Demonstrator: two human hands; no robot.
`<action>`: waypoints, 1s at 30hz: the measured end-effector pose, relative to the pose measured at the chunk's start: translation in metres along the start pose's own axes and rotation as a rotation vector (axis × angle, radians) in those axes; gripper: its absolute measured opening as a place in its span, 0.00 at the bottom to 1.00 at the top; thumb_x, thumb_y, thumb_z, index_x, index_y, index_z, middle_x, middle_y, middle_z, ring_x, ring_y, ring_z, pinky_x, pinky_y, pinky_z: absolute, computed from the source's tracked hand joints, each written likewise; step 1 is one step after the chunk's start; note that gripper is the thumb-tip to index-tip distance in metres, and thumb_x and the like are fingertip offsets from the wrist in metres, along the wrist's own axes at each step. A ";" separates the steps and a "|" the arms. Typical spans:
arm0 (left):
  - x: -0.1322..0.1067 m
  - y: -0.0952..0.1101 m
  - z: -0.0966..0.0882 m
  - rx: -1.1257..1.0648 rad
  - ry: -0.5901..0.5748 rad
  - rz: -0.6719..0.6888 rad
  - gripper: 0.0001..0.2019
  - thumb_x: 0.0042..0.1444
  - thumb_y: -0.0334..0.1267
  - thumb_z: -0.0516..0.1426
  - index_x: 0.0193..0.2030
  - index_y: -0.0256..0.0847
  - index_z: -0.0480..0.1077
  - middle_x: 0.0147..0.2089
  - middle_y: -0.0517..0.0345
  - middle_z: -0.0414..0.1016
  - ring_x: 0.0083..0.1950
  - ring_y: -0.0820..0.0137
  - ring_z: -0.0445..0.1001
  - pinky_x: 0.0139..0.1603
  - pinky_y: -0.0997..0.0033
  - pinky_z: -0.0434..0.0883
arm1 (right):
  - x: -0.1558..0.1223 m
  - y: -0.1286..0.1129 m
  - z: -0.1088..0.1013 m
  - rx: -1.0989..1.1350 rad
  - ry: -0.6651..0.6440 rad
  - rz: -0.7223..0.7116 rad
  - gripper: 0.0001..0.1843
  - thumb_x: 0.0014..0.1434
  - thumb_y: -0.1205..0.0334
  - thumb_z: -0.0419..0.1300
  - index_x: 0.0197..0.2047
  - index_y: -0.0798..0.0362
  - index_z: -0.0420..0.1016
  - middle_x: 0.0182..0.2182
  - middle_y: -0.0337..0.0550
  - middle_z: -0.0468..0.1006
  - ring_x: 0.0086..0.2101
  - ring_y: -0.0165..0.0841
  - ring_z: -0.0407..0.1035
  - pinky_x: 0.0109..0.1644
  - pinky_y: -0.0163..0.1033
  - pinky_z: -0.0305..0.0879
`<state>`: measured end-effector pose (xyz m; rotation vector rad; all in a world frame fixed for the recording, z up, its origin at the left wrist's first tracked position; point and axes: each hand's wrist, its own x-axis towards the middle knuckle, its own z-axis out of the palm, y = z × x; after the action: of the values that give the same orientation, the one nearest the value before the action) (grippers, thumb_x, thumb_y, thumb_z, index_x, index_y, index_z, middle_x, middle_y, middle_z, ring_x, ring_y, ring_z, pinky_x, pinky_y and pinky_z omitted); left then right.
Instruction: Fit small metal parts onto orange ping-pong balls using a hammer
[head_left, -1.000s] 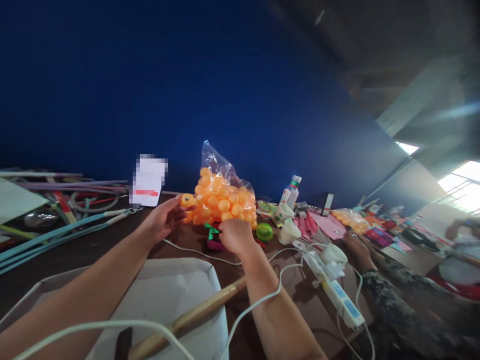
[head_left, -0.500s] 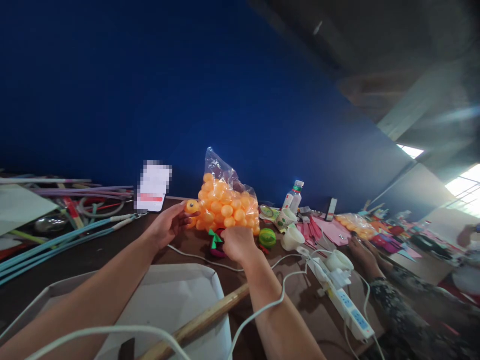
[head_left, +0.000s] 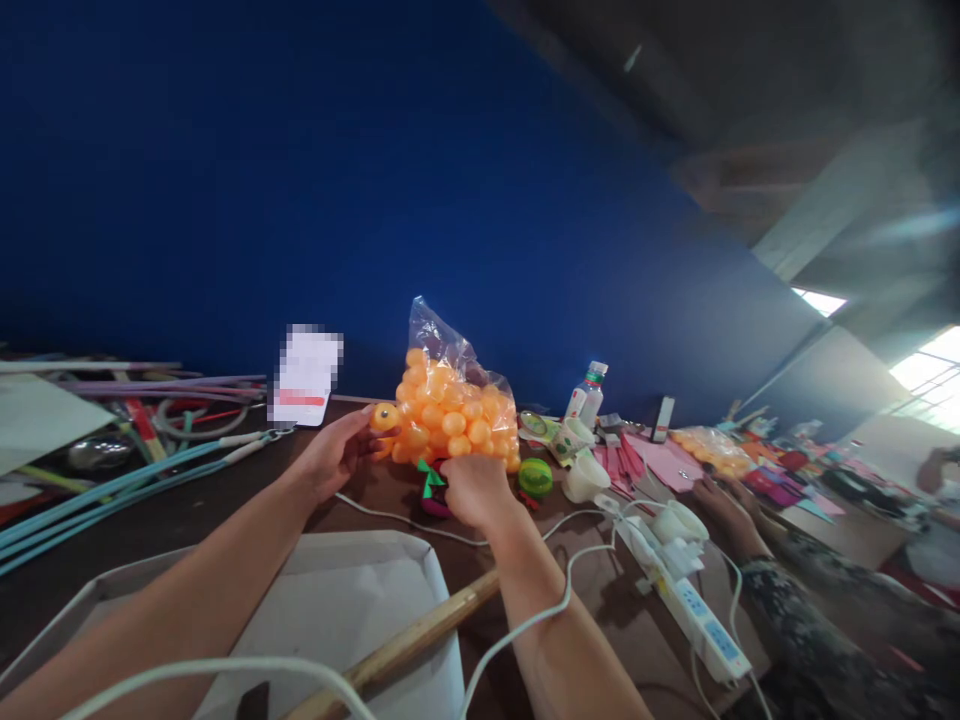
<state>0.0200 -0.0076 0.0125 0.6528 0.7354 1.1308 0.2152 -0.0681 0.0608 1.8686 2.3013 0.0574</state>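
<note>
Orange balls [head_left: 454,422] are mostly filling the mid-frame plastic bag [head_left: 442,335]; my left hand [head_left: 336,452] is pinching one loose ball [head_left: 385,416]; beside green trim [head_left: 431,480], my right hand [head_left: 476,490] is hiding its grip.

Daylight is coming from the right, where the large window [head_left: 934,385] is glaring almost white and a smaller opening [head_left: 820,300] is shining beside it. A hazy streak is running toward the right edge. Pale sheen is washing over the right part of the blue wall [head_left: 337,190], while its upper left is sinking into dark navy. The clear bag [head_left: 442,338] is catching small glints. Soft shadows are lying on the dim bench [head_left: 622,630]. Wide-angle distortion is stretching the forearms [head_left: 225,563], a camouflage sleeve [head_left: 825,610] is blurring, and pixel blocks are covering a pale upright panel [head_left: 306,372].
</note>
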 end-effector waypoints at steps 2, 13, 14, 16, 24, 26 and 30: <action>0.000 0.000 0.000 0.000 0.003 0.002 0.08 0.61 0.36 0.55 0.42 0.33 0.72 0.31 0.48 0.80 0.24 0.73 0.75 0.25 0.78 0.73 | -0.001 0.000 0.000 0.016 0.018 0.008 0.13 0.53 0.63 0.56 0.38 0.52 0.80 0.37 0.50 0.81 0.40 0.44 0.74 0.36 0.41 0.64; 0.003 -0.003 -0.004 -0.049 -0.037 0.006 0.10 0.59 0.37 0.57 0.45 0.34 0.73 0.34 0.47 0.81 0.26 0.73 0.76 0.27 0.77 0.73 | -0.014 -0.011 -0.010 0.564 0.452 0.020 0.06 0.59 0.61 0.55 0.37 0.49 0.73 0.37 0.40 0.79 0.36 0.33 0.72 0.40 0.38 0.63; 0.003 -0.003 -0.004 -0.052 -0.042 0.003 0.10 0.58 0.37 0.58 0.45 0.34 0.73 0.35 0.47 0.81 0.27 0.72 0.77 0.28 0.77 0.74 | -0.016 -0.014 -0.012 0.670 0.488 -0.012 0.06 0.59 0.60 0.55 0.37 0.50 0.73 0.36 0.40 0.79 0.35 0.32 0.72 0.40 0.37 0.64; 0.001 -0.002 -0.003 -0.051 -0.064 -0.001 0.11 0.57 0.37 0.59 0.45 0.35 0.73 0.35 0.48 0.81 0.28 0.71 0.77 0.29 0.76 0.74 | -0.020 -0.021 -0.014 0.883 0.529 -0.069 0.06 0.59 0.59 0.57 0.37 0.51 0.73 0.35 0.39 0.79 0.33 0.29 0.71 0.39 0.35 0.65; 0.001 -0.007 -0.007 0.004 -0.315 0.019 0.20 0.54 0.42 0.62 0.52 0.36 0.71 0.42 0.48 0.80 0.35 0.68 0.78 0.30 0.75 0.74 | -0.011 -0.034 -0.009 1.417 0.487 -0.139 0.08 0.53 0.59 0.63 0.34 0.53 0.73 0.30 0.38 0.77 0.28 0.27 0.68 0.32 0.33 0.64; 0.002 -0.009 -0.008 0.038 -0.337 0.029 0.21 0.53 0.42 0.63 0.53 0.36 0.71 0.44 0.46 0.80 0.36 0.67 0.78 0.30 0.74 0.74 | -0.005 -0.032 -0.005 1.508 0.450 -0.098 0.09 0.52 0.58 0.64 0.35 0.53 0.73 0.27 0.36 0.75 0.24 0.25 0.65 0.28 0.32 0.62; 0.005 -0.011 -0.010 0.086 -0.295 0.028 0.21 0.51 0.38 0.65 0.52 0.37 0.71 0.42 0.48 0.80 0.34 0.67 0.79 0.28 0.75 0.74 | 0.004 -0.030 -0.001 1.715 0.375 -0.027 0.12 0.49 0.57 0.66 0.34 0.53 0.73 0.21 0.32 0.70 0.19 0.22 0.59 0.23 0.30 0.56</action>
<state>0.0195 -0.0050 -0.0033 0.8840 0.5250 1.0045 0.1855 -0.0707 0.0571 2.3216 2.7060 -2.3811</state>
